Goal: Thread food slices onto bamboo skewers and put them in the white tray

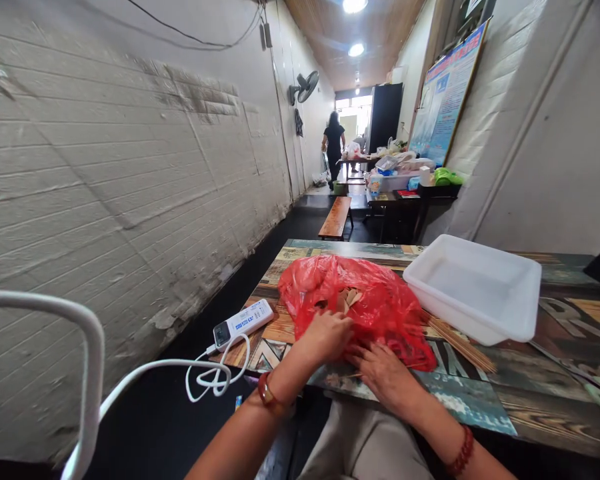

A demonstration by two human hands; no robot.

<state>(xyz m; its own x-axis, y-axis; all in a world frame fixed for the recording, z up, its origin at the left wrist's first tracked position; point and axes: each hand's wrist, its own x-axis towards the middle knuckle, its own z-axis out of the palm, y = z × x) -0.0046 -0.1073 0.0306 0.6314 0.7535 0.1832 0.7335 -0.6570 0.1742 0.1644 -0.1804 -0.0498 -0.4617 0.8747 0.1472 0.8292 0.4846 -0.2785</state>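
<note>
A red bag point(365, 293) lies slumped on the desk point(485, 400), directly beyond both hands and touched by both. Its long axis runs from the far left, beyond the left hand point(325, 337), to the near right, just past the right hand point(383, 375). Its crumpled mouth is turned up, and pale brown pieces point(347, 299) are seen inside, just beyond the left hand.

The left hand is curled at the bag's near edge with its fingertips buried in the folds, so it cannot be told whether plastic is pinched. The right hand is laid flat, with the fingers stretched and lightly spread, on the bag's lower edge.

To the right of the right hand, a bundle of bamboo skewers point(463, 345) is seen, pointing away to the near right, its far end covered by a white tray point(510, 320) and possibly by the bag. The tray stands beyond and to the right of the right hand, close beside the bag.

To the left of the left hand, a white power bank point(243, 323) is laid near the desk's edge, and its looped cable point(214, 379) hangs over that edge. Far beyond the hands, a bench point(336, 217) and a standing person point(334, 143) are seen.
</note>
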